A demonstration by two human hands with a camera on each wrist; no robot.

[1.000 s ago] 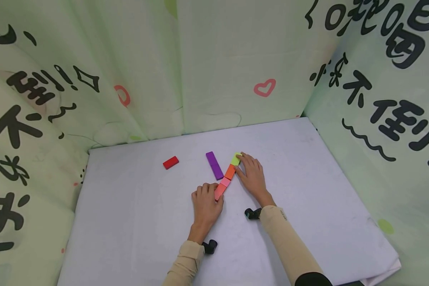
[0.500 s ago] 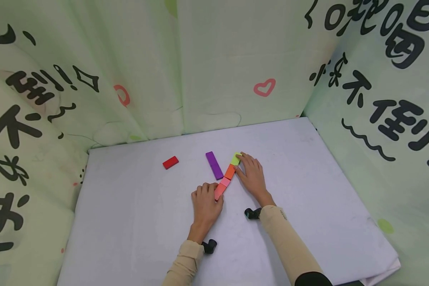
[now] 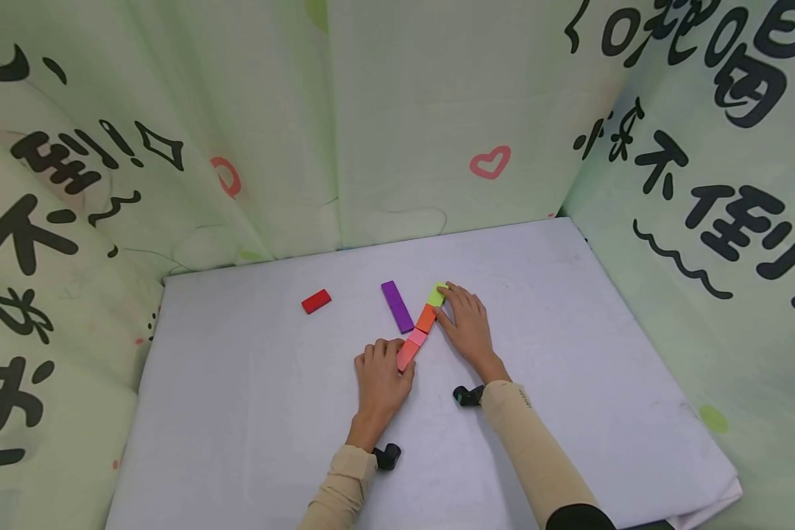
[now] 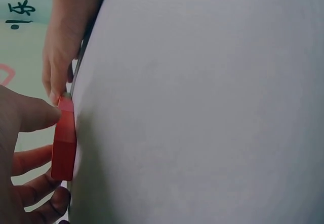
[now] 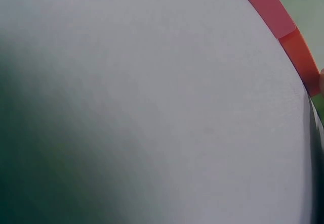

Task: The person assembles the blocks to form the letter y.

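A slanting row of small blocks lies end to end on the white table. From near to far it has a coral block (image 3: 407, 354), a pink block (image 3: 418, 336), an orange block (image 3: 426, 319) and a yellow-green block (image 3: 436, 297). My left hand (image 3: 379, 379) pinches the coral block between thumb and fingers at the row's near end; the left wrist view shows its thumb (image 4: 40, 113) along one side. With fingertips on the yellow-green block and thumb beside the orange block (image 5: 301, 57), my right hand (image 3: 469, 327) grips the far end.
Just left of the row lies a long purple block (image 3: 397, 307), its near end close to the pink block. Farther left is a separate red block (image 3: 316, 301). A printed curtain (image 3: 397, 132) hangs behind the table (image 3: 238, 412) and along its sides.
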